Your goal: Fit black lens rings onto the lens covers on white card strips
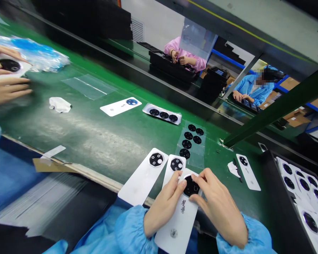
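A white phone back cover (pixel 178 225) is held at the table's front edge between my two hands, a round black camera piece with small holes (pixel 192 186) at its upper end. My left hand (pixel 163 206) grips the cover's left side, thumb and forefinger beside the black piece. My right hand (pixel 222 204) has its fingertips around the right side of that piece. Dark lettering and a round mark show on the cover. Just to the left lie two more white covers, one wide (pixel 144 178) and one partly hidden (pixel 174 168).
Behind my hands is a clear sheet (pixel 198 160) with several black discs. A strip of discs (pixel 161 114) and a blue-lensed cover (pixel 121 106) lie farther back. A black box of covers (pixel 267 183) stands right. At left, a co-worker's hands (pixel 7 88) hold another cover.
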A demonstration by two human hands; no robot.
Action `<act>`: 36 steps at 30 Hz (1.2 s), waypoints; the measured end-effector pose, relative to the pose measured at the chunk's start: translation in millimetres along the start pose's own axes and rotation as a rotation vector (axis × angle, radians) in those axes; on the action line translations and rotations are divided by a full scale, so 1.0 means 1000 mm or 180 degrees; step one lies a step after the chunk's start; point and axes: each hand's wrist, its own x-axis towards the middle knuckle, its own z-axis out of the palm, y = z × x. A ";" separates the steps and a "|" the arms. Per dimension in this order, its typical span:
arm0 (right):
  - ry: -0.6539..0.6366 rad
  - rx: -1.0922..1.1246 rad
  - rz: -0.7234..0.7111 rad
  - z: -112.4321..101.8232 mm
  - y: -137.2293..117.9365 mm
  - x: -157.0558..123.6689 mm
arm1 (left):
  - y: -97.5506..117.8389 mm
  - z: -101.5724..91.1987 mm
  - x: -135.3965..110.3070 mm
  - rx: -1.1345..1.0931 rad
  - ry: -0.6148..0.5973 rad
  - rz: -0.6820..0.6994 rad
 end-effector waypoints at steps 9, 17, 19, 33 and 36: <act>0.0340 0.0147 0.0175 0.010 -0.001 -0.008 | 0.000 -0.002 0.003 -0.0254 -0.0161 0.0165; 0.1030 0.0452 0.0132 0.024 -0.004 -0.023 | 0.002 -0.002 0.004 -0.0481 -0.0155 0.0176; 0.1168 0.0497 0.0138 0.024 -0.006 -0.026 | 0.003 -0.001 0.004 -0.0590 -0.0186 0.0144; 0.1021 0.0674 0.0322 0.032 0.003 -0.041 | 0.003 -0.001 0.004 -0.0691 -0.0245 0.0194; 0.1014 0.0644 0.0340 0.032 0.004 -0.043 | 0.004 -0.001 0.004 -0.0750 -0.0364 0.0165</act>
